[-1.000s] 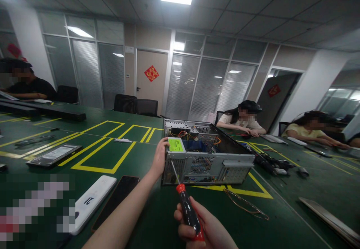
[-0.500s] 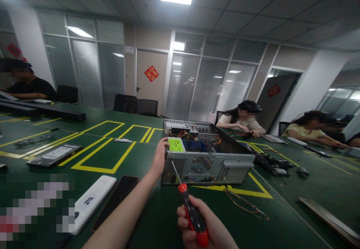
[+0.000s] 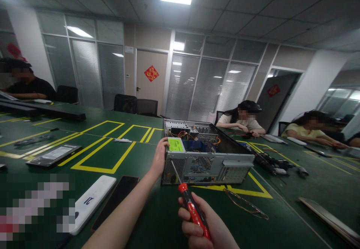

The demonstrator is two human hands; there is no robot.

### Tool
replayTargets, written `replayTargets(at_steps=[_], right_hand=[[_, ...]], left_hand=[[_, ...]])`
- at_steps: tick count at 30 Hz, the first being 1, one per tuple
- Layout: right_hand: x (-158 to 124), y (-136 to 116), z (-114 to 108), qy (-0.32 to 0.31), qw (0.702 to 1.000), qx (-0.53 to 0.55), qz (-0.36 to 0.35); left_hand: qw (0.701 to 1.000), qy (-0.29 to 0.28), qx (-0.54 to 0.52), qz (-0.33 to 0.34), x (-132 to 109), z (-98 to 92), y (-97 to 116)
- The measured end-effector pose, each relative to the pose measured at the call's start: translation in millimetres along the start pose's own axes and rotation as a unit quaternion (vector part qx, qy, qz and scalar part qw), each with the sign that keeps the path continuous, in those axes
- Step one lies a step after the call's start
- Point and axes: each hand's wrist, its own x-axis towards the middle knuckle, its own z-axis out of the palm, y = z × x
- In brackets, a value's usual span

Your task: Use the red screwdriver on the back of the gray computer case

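Note:
An open desktop computer case (image 3: 209,166) lies on its side on the green table (image 3: 157,219), its rear panel facing me and wires showing inside. My left hand (image 3: 160,157) grips the case's near left corner, beside the green-labelled power supply (image 3: 176,144). My right hand (image 3: 209,226) is closed round the red and black handle of a screwdriver (image 3: 192,207). Its metal tip rests against the rear panel near the power supply grille.
A white box (image 3: 91,202) and a dark phone (image 3: 116,200) lie to my left, a flat panel (image 3: 54,154) further left. Loose cable (image 3: 244,204) and tools (image 3: 270,162) sit right of the case. Three other people sit at the table's far sides.
The screwdriver handle has turned in my right hand, more red showing now, and my fingers have shifted along it. The left hand and the case stay put.

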Motion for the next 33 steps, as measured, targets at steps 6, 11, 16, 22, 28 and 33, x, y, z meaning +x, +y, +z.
replayTargets(at_steps=[6,11,16,22,28,33], right_hand=[[3.3,0.5,-6.3,-0.041,0.997,-0.046,0.056],[5.5,1.6,-0.3,0.038,0.999,-0.024,-0.002],[6.3,2.6,2.1,0.052,0.997,-0.05,-0.011],[4.6,0.3,2.2,0.018,1.0,0.016,0.005],[7.9,1.4,-4.1,0.001,0.999,-0.014,0.037],[5.9,1.3,0.9,0.071,0.997,-0.034,0.017]], left_hand=[[1.0,0.002,0.002,-0.01,-0.4,0.4,-0.2],[1.0,0.003,0.006,-0.016,-0.5,1.0,0.3],[1.0,0.003,0.004,-0.016,-0.9,0.8,1.1],[1.0,0.002,0.002,-0.007,-0.7,0.3,0.7],[1.0,0.004,0.0,-0.016,-0.8,0.3,0.2],[1.0,0.005,0.002,-0.015,-1.1,0.4,0.8]])
